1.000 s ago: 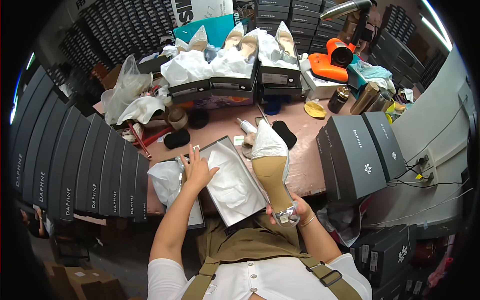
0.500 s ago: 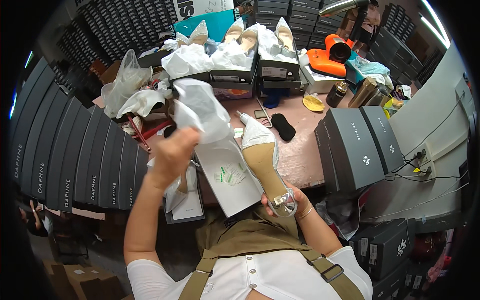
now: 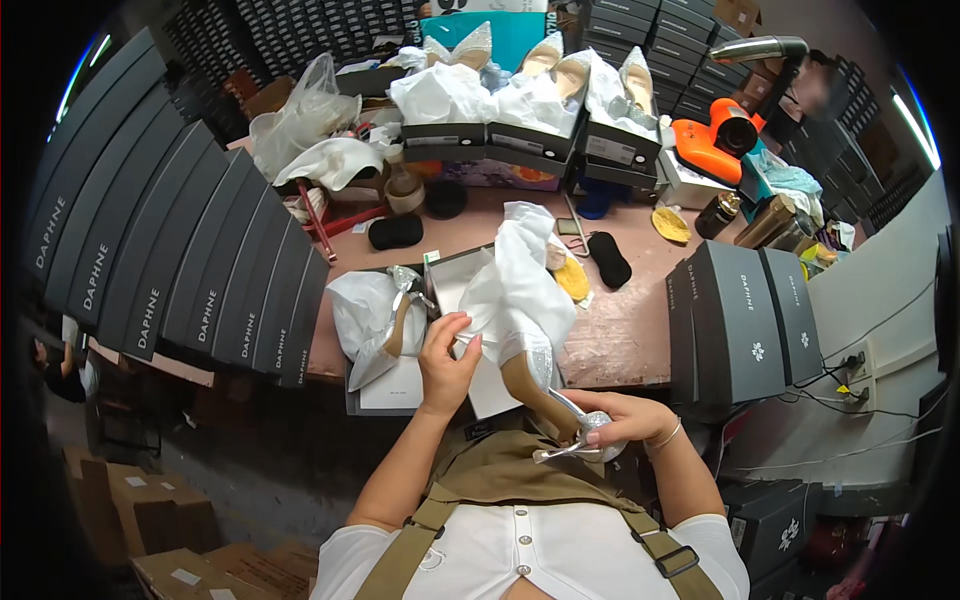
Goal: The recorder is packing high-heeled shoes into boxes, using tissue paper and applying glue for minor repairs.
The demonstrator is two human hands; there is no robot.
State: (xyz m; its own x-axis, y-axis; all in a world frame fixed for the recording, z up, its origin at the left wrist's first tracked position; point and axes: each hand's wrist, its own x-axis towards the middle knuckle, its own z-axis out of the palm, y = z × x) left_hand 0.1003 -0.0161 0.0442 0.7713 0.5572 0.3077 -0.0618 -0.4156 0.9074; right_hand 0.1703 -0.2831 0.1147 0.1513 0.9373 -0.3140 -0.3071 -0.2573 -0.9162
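The right hand (image 3: 632, 418) grips the heel end of a silver, glittery high-heeled shoe (image 3: 530, 388), whose toe, ahead of that hand, is hidden by crumpled white tissue paper (image 3: 520, 285). The left hand (image 3: 449, 365), fingers loosely bent, meets the paper's edge; whether it pinches, I cannot tell.

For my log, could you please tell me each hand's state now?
Left hand: partly open, at white tissue paper.
Right hand: closed, holding silver shoe.
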